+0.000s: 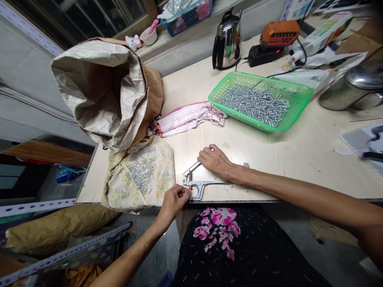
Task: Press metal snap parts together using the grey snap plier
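A grey pair of snap-fastener pliers (200,187), with a spring and a small red part at its jaw, lies at the table's front edge. My right hand (216,161) is closed around the end of its raised upper handle; the lower handle rests on the table. At the jaw, my left hand (176,200) is pinched, thumb against fingertips, and whatever sits between them is too small to make out. Left of the pliers, many small metal pins (143,169) lie on a folded floral cloth (163,165).
A green basket (295,115) full of similar metal pins stands at the back right. An open paper sack (152,85) rises behind the cloth, beside a pink-white cloth (188,119). Farther back are a kettle (231,40) and an orange battery (279,34) on a charger.
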A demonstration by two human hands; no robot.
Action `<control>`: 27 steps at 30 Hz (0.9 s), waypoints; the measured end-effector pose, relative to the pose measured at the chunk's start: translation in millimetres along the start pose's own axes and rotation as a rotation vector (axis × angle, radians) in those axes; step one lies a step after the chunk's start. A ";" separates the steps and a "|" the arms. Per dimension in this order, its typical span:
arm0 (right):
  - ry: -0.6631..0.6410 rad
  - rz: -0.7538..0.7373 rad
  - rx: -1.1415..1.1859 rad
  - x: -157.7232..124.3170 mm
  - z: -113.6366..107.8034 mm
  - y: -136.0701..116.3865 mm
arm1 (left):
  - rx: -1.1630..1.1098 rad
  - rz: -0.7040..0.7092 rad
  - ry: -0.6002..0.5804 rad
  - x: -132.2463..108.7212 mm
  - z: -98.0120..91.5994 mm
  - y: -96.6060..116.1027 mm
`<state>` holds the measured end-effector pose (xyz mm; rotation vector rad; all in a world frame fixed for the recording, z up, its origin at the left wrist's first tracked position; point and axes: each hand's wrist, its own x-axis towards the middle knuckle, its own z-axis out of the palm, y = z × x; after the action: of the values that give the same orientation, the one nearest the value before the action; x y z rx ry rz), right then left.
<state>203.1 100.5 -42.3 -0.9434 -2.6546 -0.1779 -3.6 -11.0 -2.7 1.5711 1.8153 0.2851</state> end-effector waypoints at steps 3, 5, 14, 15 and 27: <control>-0.010 0.022 0.026 -5.4 -0.3 -0.1 | 0.000 0.009 0.002 -0.1 0.2 -0.6; -0.060 0.048 0.071 -6.5 -3.2 1.1 | 0.002 0.004 0.000 0.3 0.7 -0.7; -0.343 0.111 0.337 -45.4 -28.7 19.5 | 0.004 0.007 0.004 -0.9 2.2 -2.7; -0.368 0.102 0.350 -48.6 -29.5 20.5 | 0.006 0.008 0.003 -0.7 2.3 -2.9; -0.284 0.090 0.340 -48.6 -57.1 -0.5 | 0.191 0.126 0.072 -10.7 3.7 6.4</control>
<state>252.9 58.7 -4.8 -1.0301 -2.7569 0.4457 3.9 -20.5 2.2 1.8337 1.8464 0.2351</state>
